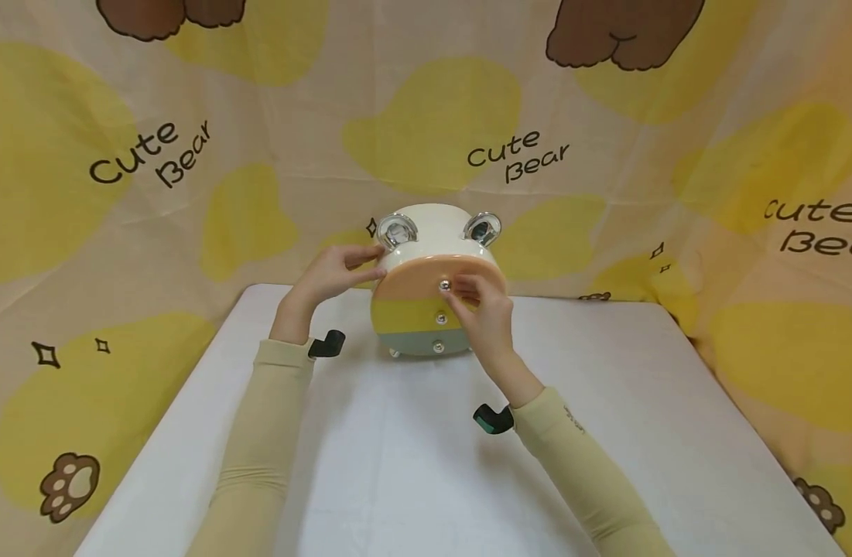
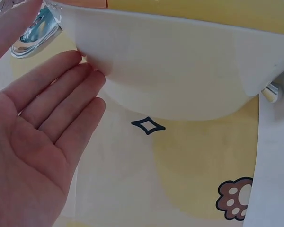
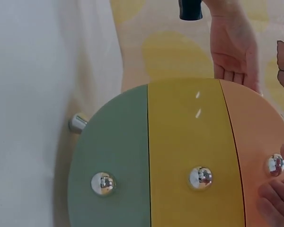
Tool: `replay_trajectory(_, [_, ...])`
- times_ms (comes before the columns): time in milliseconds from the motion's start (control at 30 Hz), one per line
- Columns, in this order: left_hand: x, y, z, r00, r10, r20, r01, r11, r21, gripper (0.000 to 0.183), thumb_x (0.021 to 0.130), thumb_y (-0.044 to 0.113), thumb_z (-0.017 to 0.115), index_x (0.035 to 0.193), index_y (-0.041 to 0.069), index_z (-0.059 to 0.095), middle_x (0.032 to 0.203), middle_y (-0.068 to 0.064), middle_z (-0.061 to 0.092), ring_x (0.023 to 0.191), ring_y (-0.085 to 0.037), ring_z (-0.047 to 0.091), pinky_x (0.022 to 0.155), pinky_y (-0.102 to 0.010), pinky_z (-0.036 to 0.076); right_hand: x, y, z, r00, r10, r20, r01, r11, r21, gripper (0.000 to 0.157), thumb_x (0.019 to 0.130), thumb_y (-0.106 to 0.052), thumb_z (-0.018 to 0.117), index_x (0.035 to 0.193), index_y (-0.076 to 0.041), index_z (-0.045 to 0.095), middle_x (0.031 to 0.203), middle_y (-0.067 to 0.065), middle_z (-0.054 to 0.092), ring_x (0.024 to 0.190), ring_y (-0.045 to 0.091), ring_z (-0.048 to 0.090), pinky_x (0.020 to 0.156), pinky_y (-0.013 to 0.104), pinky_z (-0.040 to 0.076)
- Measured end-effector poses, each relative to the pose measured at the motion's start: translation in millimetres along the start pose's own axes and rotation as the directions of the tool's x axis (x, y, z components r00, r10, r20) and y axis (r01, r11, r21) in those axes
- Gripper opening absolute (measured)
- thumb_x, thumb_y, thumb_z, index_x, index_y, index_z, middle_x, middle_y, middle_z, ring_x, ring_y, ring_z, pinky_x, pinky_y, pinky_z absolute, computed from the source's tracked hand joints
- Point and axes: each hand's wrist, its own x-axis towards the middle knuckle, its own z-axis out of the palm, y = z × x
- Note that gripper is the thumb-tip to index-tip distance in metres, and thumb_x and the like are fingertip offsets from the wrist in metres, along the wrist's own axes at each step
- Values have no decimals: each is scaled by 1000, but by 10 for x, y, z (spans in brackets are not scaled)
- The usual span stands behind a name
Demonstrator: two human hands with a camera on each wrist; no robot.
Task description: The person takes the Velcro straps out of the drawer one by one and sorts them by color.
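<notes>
A small rounded chest of drawers [image 1: 408, 316] stands at the back of the table, with a white body and orange, yellow and green fronts. Each front carries a round silver knob. At the orange top drawer, my right hand [image 1: 488, 313] pinches the knob [image 3: 276, 164] between thumb and fingers. My left hand [image 2: 42, 123] is at the chest's left side near a silver ear, its fingers fairly straight and fingertips against the white wall [image 2: 170, 66]. The drawer fronts look flush with one another in the right wrist view.
White cloth covers the table [image 1: 412, 464]. Behind and beside it hangs a patterned bear-print cloth [image 1: 314, 139], close to the chest's back. Two silver ears, including the right ear [image 1: 483, 229], stick up from the chest, and short silver feet [image 2: 272, 92] support it.
</notes>
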Motion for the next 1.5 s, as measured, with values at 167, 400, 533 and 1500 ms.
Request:
replay_trajectory(167, [-39, 74, 20, 1000, -15, -11, 14, 999, -43, 57, 83, 34, 73, 133, 13, 57, 137, -7, 55, 127, -26, 51, 106, -44, 41, 5, 8, 43, 999, 48, -9, -48, 999, -22, 23, 81, -19, 77, 94, -2, 70, 87, 9, 74, 76, 18, 72, 68, 25, 58])
replay_trajectory(400, [8, -54, 60, 999, -18, -31, 16, 997, -69, 59, 79, 42, 75, 130, 18, 60, 135, -3, 57, 125, -21, 54, 104, -42, 44, 22, 22, 68, 996, 92, -15, -93, 994, -61, 26, 78, -24, 79, 91, -3, 70, 84, 7, 73, 74, 18, 72, 66, 27, 58])
replay_trajectory(533, [18, -65, 54, 999, -45, -22, 43, 995, -88, 59, 79, 42, 75, 131, 19, 59, 136, -2, 56, 126, -20, 52, 105, -42, 42, 46, 29, 89, 994, 111, -11, -112, 992, -64, 26, 77, -25, 80, 87, -3, 69, 82, 7, 72, 72, 18, 71, 65, 27, 58])
replay_trajectory(1500, [35, 20, -64, 995, -85, 46, 89, 993, -83, 59, 82, 38, 73, 134, 16, 56, 137, -5, 55, 129, -25, 49, 107, -44, 40, 54, 4, 195, 986, 148, -83, -151, 988, -32, 22, 77, -24, 77, 80, -5, 67, 71, 5, 72, 63, 14, 69, 56, 22, 55])
